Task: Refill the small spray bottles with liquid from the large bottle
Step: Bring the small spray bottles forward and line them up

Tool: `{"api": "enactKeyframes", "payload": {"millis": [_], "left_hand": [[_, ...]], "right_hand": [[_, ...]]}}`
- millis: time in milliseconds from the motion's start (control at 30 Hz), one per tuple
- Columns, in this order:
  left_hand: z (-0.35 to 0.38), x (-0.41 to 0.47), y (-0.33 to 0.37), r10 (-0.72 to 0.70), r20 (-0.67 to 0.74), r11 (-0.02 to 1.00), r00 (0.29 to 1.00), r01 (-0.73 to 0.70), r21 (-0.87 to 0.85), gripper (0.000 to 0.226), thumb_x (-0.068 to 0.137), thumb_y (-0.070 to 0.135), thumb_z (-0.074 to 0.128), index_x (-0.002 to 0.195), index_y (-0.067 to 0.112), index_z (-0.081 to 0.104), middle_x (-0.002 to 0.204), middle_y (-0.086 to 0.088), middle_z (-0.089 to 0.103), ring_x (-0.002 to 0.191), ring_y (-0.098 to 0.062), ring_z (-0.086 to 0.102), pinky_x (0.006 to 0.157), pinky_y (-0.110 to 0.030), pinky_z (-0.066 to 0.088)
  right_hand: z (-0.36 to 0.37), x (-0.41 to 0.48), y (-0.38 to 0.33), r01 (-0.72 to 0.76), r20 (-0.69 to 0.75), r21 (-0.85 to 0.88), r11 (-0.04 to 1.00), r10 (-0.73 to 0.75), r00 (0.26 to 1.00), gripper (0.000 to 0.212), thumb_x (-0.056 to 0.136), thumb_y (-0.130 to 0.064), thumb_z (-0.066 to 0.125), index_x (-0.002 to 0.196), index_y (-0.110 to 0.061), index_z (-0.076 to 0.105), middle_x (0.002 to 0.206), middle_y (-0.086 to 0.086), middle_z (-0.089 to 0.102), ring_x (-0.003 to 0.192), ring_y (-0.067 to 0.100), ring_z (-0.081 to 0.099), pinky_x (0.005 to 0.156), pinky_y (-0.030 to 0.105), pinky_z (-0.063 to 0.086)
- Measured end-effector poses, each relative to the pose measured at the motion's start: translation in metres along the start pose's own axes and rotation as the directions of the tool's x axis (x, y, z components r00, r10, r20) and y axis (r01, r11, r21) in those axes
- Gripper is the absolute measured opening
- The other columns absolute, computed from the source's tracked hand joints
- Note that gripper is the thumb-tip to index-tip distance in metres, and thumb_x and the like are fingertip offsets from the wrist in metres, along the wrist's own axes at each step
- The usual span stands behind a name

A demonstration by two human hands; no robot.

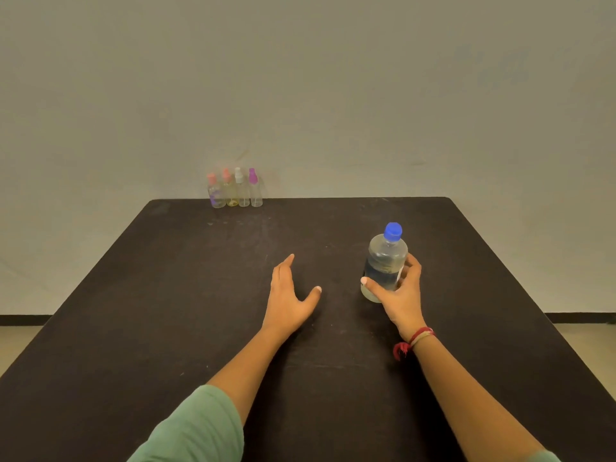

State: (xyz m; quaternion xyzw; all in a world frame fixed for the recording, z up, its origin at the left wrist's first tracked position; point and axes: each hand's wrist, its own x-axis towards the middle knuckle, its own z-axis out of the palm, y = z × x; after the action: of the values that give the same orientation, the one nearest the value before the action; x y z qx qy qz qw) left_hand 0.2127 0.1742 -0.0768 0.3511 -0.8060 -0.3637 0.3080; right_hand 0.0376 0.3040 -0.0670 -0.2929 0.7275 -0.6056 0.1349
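Stock: large bottle [385,261], blue cap [393,231] on, upright right of centre on table [166,295]; my right hand [398,291] wraps its lower half, likely steadying it for uncapping. Beside it, left hand [288,295] open, empty. Four spray bottles [235,190] rowed at far edge, awaiting refill.

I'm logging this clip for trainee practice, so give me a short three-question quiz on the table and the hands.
1. Which hand grips the large bottle? A) left B) right C) both
2. True or false: the blue cap is off the large bottle.
3. How many spray bottles stand at the far edge of the table?
Key: 1 B, the right hand; the left hand is open and holds nothing. 2 false, the blue cap is on. 3 four.
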Motion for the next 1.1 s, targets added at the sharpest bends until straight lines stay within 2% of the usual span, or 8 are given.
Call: {"api": "enactKeyframes", "payload": {"millis": [133, 200, 233, 333, 533, 700, 867, 1100], "left_hand": [[0.003, 0.000, -0.003, -0.007, -0.043, 0.997, 0.999, 0.004, -0.074, 0.081, 0.086, 0.029, 0.070, 0.149, 0.016, 0.022, 0.147, 0.000, 0.030, 0.134, -0.006, 0.027, 0.106, -0.024, 0.024], [0.004, 0.001, -0.008, -0.035, -0.083, 0.994, 0.996, 0.026, -0.109, 0.078, 0.086, 0.027, 0.070, 0.148, 0.017, 0.025, 0.145, 0.000, 0.031, 0.132, -0.007, 0.028, 0.106, -0.024, 0.025], [0.003, 0.002, -0.011, -0.064, -0.105, 0.989, 0.992, 0.049, -0.142, 0.076, 0.086, 0.025, 0.070, 0.148, 0.018, 0.026, 0.144, 0.001, 0.031, 0.133, -0.008, 0.030, 0.106, -0.025, 0.026], [-0.005, 0.012, -0.021, -0.127, -0.168, 0.971, 0.978, 0.087, -0.223, 0.070, 0.088, 0.020, 0.068, 0.146, 0.020, 0.029, 0.139, 0.006, 0.030, 0.132, -0.010, 0.034, 0.106, -0.027, 0.030], [-0.053, 0.047, -0.056, -0.107, -0.273, 0.987, 0.956, 0.070, -0.142, 0.068, 0.086, 0.021, 0.070, 0.144, 0.015, 0.035, 0.141, -0.002, 0.036, 0.126, -0.006, 0.034, 0.101, -0.024, 0.031], [-0.088, 0.085, -0.089, -0.153, -0.317, 0.981, 0.936, 0.105, -0.163, 0.070, 0.085, 0.023, 0.071, 0.144, 0.016, 0.035, 0.142, -0.003, 0.037, 0.132, -0.013, 0.037, 0.103, -0.026, 0.033], [-0.088, 0.099, -0.101, -0.189, -0.358, 0.959, 0.915, 0.094, -0.266, 0.072, 0.085, 0.026, 0.072, 0.145, 0.018, 0.033, 0.141, 0.004, 0.036, 0.131, -0.007, 0.036, 0.103, -0.024, 0.031], [-0.089, 0.103, -0.109, -0.230, -0.385, 0.934, 0.894, 0.091, -0.346, 0.070, 0.086, 0.024, 0.071, 0.144, 0.021, 0.031, 0.136, 0.010, 0.034, 0.126, -0.003, 0.036, 0.101, -0.022, 0.031]], "right_hand": [[0.010, -0.027, -0.016, -0.077, -0.327, -0.056, 0.995, 0.055, 0.943, 0.097, 0.054, -0.035, 0.092, 0.133, -0.019, 0.037, 0.123, -0.006, 0.033, 0.116, 0.016, 0.041, 0.102, 0.035, 0.037], [0.024, -0.057, -0.029, 0.020, -0.488, -0.133, 0.991, -0.083, 0.869, 0.087, 0.053, -0.032, 0.092, 0.124, -0.012, 0.046, 0.113, -0.006, 0.039, 0.109, 0.018, 0.045, 0.098, 0.039, 0.037], [0.034, -0.072, -0.035, 0.092, -0.491, -0.151, 0.984, -0.155, 0.857, 0.078, 0.056, -0.027, 0.092, 0.119, -0.012, 0.049, 0.108, -0.008, 0.041, 0.103, 0.015, 0.045, 0.093, 0.038, 0.039], [0.070, -0.092, -0.048, 0.209, -0.295, -0.086, 0.974, -0.225, 0.928, 0.057, 0.067, -0.020, 0.085, 0.111, -0.022, 0.049, 0.105, -0.021, 0.041, 0.098, 0.003, 0.046, 0.082, 0.025, 0.042], [0.146, -0.035, -0.046, 0.091, 0.033, 0.037, 0.995, -0.092, 0.995, 0.043, 0.078, -0.009, 0.074, 0.106, -0.032, 0.051, 0.104, -0.014, 0.042, 0.091, 0.003, 0.050, 0.070, 0.011, 0.043], [0.217, 0.035, -0.036, -0.057, 0.072, 0.107, 0.993, 0.050, 0.996, 0.032, 0.082, -0.007, 0.070, 0.105, -0.024, 0.054, 0.110, 0.002, 0.051, 0.092, 0.008, 0.054, 0.070, 0.005, 0.042], [0.269, 0.101, -0.030, -0.017, 0.083, 0.075, 0.997, 0.011, 0.996, 0.034, 0.082, -0.013, 0.072, 0.111, -0.017, 0.056, 0.113, 0.008, 0.055, 0.096, 0.012, 0.056, 0.086, 0.023, 0.048], [0.309, 0.162, -0.027, -0.041, 0.043, 0.124, 0.991, 0.036, 0.998, 0.046, 0.078, -0.020, 0.078, 0.117, -0.012, 0.054, 0.116, 0.013, 0.056, 0.094, 0.012, 0.056, 0.081, 0.020, 0.044]]}}
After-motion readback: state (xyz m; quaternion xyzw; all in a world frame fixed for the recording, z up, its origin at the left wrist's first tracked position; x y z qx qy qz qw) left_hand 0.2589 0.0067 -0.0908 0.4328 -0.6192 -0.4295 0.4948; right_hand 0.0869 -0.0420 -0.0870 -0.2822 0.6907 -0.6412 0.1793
